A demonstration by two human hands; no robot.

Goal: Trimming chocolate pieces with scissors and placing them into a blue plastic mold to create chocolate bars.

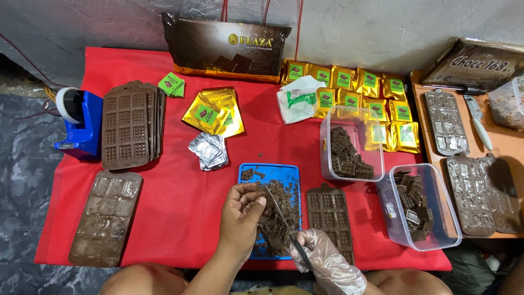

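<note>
My left hand (243, 213) is bare and curled around a small chocolate piece (256, 191), held just above a blue cutting board (271, 170). My right hand (325, 261) wears a clear plastic glove and grips a knife (283, 218). The blade slants up to the left, with its tip against the chocolate piece at my left fingertips. Chocolate shavings and broken bits (281, 226) cover the board under both hands.
On the red cloth (174, 207) lie an empty brown mould (331, 216), two clear tubs of chocolate pieces (352, 147) (419, 210), stacked moulds (130, 124), a filled mould (106, 217), foil-wrapped bars (209, 150), gold pouches (376, 93) and a blue tape dispenser (79, 123). An orange tray (505, 145) holds more moulds.
</note>
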